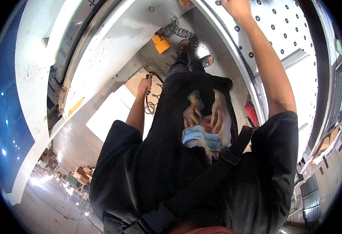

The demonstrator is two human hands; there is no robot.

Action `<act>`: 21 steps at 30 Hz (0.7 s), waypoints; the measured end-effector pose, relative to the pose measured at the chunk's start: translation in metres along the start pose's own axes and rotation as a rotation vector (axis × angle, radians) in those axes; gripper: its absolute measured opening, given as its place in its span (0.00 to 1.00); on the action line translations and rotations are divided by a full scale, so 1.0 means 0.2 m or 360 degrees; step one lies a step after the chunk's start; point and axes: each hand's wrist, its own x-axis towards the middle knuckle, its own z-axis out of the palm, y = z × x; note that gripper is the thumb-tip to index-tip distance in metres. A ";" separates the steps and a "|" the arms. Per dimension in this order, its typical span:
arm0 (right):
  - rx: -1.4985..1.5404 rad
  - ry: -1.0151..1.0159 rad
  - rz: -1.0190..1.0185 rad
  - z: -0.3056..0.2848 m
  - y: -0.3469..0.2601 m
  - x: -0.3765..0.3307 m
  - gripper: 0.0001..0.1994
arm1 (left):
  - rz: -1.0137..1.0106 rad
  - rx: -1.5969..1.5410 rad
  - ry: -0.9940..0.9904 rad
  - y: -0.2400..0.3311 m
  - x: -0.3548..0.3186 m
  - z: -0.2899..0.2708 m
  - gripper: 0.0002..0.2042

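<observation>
My left hand (143,85) is closed around a slim black tool (147,96), low on my left side. Dark coiled hose (150,107) hangs beside it; the tool's exact kind is not clear. My right arm stretches far forward over a white table (274,23) dotted with black round fittings. At the top edge of the picture, my right hand (238,7) is partly cut off, close to the table surface. Its fingertips are out of sight, so whether it grips anything does not show.
Left of me stands a large white machine body (101,46). A yellow-orange block-shaped object (161,43) and another black coiled hose (186,34) are ahead near my feet. White sheets (110,111) lie to my left. A red object (251,113) sits beside the table's edge.
</observation>
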 end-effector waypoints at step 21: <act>0.0170 0.0531 0.0118 0.09 -0.09 -0.23 0.12 | 0.1318 0.0011 -0.1546 1.20 -1.08 -0.57 0.26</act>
